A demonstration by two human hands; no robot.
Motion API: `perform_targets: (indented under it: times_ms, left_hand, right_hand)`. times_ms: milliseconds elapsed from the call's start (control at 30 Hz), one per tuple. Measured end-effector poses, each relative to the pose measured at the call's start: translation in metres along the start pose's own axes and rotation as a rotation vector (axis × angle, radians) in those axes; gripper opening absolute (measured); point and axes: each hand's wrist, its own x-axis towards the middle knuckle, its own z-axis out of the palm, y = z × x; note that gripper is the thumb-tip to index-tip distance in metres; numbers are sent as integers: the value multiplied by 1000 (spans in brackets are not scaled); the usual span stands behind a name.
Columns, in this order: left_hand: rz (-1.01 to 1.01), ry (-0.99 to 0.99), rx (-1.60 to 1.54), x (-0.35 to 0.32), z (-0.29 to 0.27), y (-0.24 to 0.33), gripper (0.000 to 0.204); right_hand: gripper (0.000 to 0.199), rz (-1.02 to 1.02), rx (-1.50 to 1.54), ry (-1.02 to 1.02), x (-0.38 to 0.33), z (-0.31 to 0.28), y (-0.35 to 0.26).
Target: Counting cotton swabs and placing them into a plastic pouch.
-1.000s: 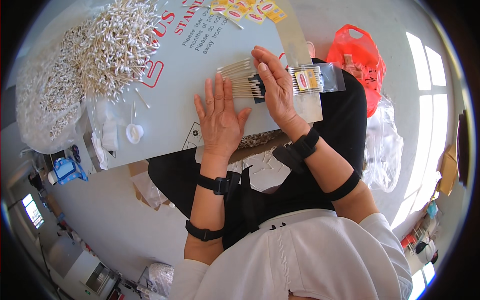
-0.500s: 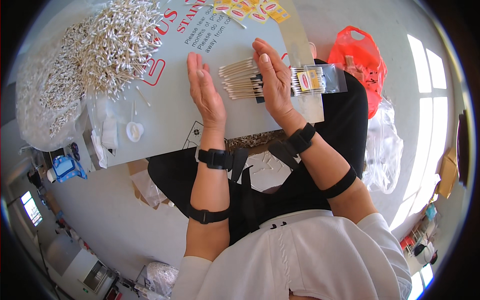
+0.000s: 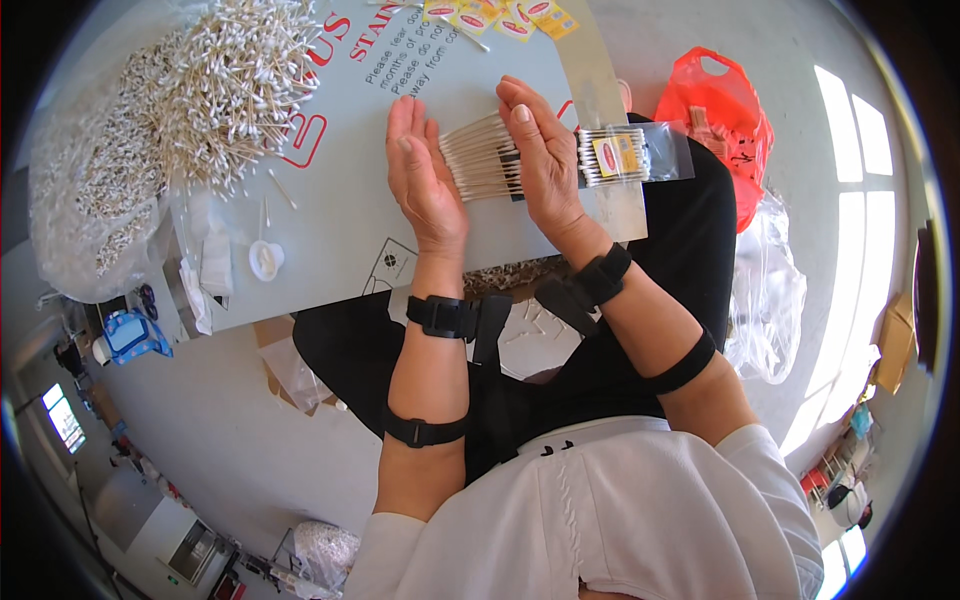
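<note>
So I'm at a light grey tabletop (image 3: 340,225) with red and black print on it. There's a big heap of loose cotton swabs (image 3: 235,95) off to the left, a little white dish (image 3: 266,261) near the front edge, and yellow labels (image 3: 550,20) at the far side. Down on the right, a red plastic bag (image 3: 748,135) and a clear plastic bag (image 3: 768,300) sit on a grey floor (image 3: 260,420) with bright window light across it.

The row of swabs (image 3: 478,160) lies right between my hands. My left hand (image 3: 424,180) is open, fingers straight, palm toward the left ends; can't tell if it's touching. My right hand (image 3: 545,160) is open too, on edge across the row, with the clear packet (image 3: 668,152) poking out on its right, past the table edge.
</note>
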Motion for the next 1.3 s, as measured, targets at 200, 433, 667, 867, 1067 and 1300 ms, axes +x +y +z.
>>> perform_targets:
  times_ms: [200,433,667,867,1067,1300]
  left_hand:
    - [30,26,76,-1,-8,6,70]
    - [-5,0,31,6,-5,1,69]
    - [336,-360,977,-22,-18,21,65]
    - [370,-439,1222,-45,-28,28,55]
    - [378,-392,1310,-38,-31,24,55]
    - [240,-517,1522,-42,-20,22,79]
  right_hand:
    - [43,-1,19,20,11,-11,-1]
    - [44,55,-91,-159,15,-6,-6]
    - [42,115,181,20,4,-19,-12]
    - [18,221,-52,-99,-4,-41,-26]
    - [8,-22,-591,-316,-13,-52,-45]
    - [4,-148,-793,-399,-15,-53,-42]
